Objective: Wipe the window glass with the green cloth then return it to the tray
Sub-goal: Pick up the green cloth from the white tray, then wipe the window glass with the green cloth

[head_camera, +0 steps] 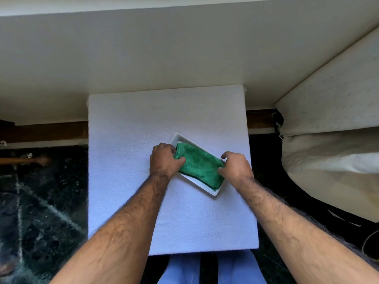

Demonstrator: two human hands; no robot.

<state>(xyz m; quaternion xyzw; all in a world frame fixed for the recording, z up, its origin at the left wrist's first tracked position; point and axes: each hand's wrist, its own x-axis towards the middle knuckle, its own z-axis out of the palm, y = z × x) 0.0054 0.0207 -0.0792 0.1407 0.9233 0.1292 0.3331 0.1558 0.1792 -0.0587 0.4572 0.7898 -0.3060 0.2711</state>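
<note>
The left hand [164, 160] has its fingers curled around the far-left end of the folded green terry cloth [200, 163], thumb pressed on top of the fabric, gripping it. The right hand [235, 167] closes its fingers on the cloth's right edge, index finger hooked over the far side and thumb tucked against the near side, so both hands hold the cloth at once. The cloth lies inside the shallow white rectangular ceramic tray [213, 191], filling most of it. The tray sits diagonally, just right of centre, on a square white textured pad [123, 160]. Beyond the pad rises a plain cream wall [143, 58]. A pale cushioned mattress [328, 119] lies to the right, and dark patterned flooring [41, 201] lies to the left.
</note>
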